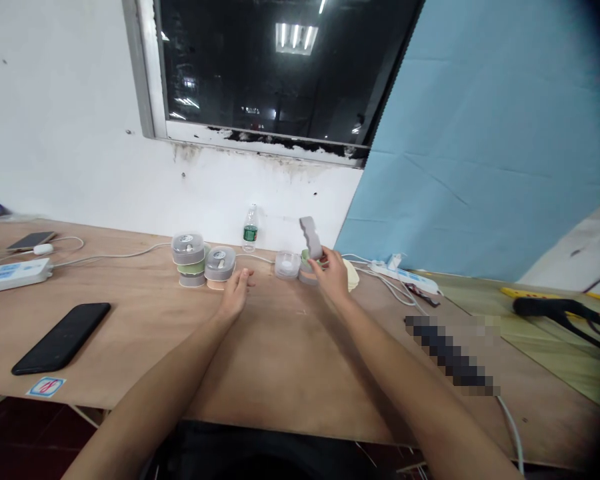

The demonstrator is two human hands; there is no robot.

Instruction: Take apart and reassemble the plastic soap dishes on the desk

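My right hand [330, 272] pinches a grey wavy-edged piece [310, 237], which stands up at a slant from the fingers. Below it, partly covered by that hand, are round parts in grey, green and peach [307, 275]. A clear round container [287, 265] sits just left of them. My left hand [237, 292] is near the table with its fingers loosely apart and nothing in them. Left of it stands a short stack with a clear-lidded grey container [221, 264] on top. A taller stack of grey and green containers [189, 257] rises beside that.
Cream scalloped pieces [351, 275] lie right of my right hand. A plastic bottle [250, 230] stands by the wall. Power strips [405, 275] and white cables run along the back. A black phone [63, 338] lies at left, and a blurred-out dark object [450, 353] at right.
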